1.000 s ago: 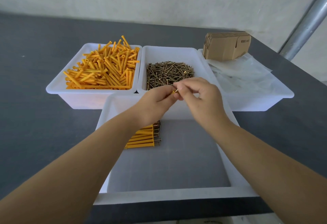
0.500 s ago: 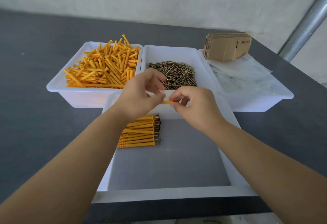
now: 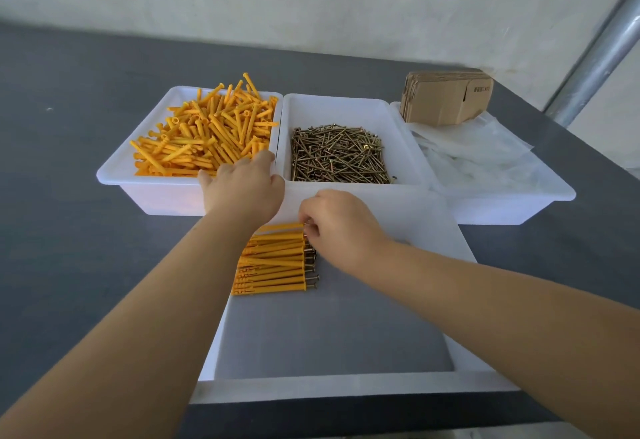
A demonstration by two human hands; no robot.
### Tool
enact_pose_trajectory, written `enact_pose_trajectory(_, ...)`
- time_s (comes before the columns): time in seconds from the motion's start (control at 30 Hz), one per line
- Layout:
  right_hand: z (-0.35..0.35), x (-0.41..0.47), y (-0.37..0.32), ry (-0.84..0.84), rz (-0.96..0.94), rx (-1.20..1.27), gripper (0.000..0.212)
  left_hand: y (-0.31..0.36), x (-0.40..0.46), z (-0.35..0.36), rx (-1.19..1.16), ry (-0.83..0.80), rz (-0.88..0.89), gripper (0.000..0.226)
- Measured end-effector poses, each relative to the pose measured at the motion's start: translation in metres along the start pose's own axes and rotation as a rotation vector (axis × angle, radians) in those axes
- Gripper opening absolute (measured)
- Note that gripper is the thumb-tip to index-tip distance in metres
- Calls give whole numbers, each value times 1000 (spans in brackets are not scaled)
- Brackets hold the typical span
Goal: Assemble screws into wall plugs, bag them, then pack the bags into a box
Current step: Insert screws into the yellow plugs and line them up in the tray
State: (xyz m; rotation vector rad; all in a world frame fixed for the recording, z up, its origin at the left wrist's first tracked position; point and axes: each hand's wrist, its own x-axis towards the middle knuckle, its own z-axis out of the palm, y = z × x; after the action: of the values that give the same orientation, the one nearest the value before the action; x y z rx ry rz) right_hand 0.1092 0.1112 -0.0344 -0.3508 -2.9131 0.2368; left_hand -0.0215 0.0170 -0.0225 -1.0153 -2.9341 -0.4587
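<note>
1. Orange plastic wall plugs [image 3: 207, 140] fill the left rear white bin [image 3: 114, 175], which stands on the dark grey desk [image 3: 69, 230].
2. The left hand [image 3: 242, 185] reaches over the near rim of that bin, its fingers extended down onto the plug heap; the fingertips are hidden, so whether they hold a plug cannot be told.
3. Brass-coloured screws [image 3: 337, 156] lie heaped in the middle rear bin [image 3: 346, 106], touching the plug bin side by side.
4. The right hand [image 3: 341, 227] has its grip closed, pinching the screw end of one assembled plug [image 3: 280, 227] at the far end of the row.
5. The row of assembled plugs [image 3: 273, 265] lies flat in the near white tray [image 3: 346, 386], at its far left, screw heads pointing right.
6. The right rear bin [image 3: 502, 210] holds clear plastic bags [image 3: 478, 154]; a stack of flattened cardboard boxes [image 3: 446, 97] rests at its far end.
7. A metal pole [image 3: 595, 57] rises at the right, in front of a pale wall
</note>
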Motion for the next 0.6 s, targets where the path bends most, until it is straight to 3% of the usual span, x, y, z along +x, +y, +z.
enact_pose_trajectory(0.13,-2,2,-3,27,-12,-5,21,1,-2,-1,27,-1,-9,44)
enact_pose_trajectory(0.23,-18,6,4,251,-7,151,15,4,1,-2,42,-36,-17,45)
enact_pose_trajectory(0.3,-29,18,18,388,89,214,14,4,3,-2,43,-35,-16,45)
enact_pose_trajectory(0.37,-38,33,40,404,254,232,17,2,3,-3,48,-11,-14,41)
enact_pose_trajectory(0.43,-43,46,65,202,418,177,23,2,3,-3,-7,44,-22,32)
enact_pose_trajectory(0.5,-43,57,80,-149,539,76,35,0,3,-2,-134,140,-29,24)
enact_pose_trajectory(0.53,-43,62,82,-313,567,25,40,-1,3,-2,-201,204,-20,22)
enact_pose_trajectory(0.6,-46,69,81,-471,547,-48,43,-2,3,-2,-298,359,30,25)
